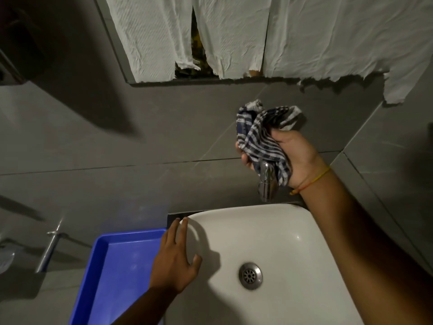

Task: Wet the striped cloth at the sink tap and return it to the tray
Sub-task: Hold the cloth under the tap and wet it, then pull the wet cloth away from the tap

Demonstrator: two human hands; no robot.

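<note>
My right hand grips a crumpled blue-and-white striped cloth, held up against the grey wall just above the chrome tap. The tap's top is partly covered by the cloth. No water stream shows. Below lies the white sink with its metal drain. My left hand rests open on the sink's left rim, fingers spread. The blue tray sits left of the sink, with nothing visible in it.
A mirror covered with torn white paper towels hangs on the wall above. A chrome wall fitting sticks out at the left. Grey tiled walls surround the sink.
</note>
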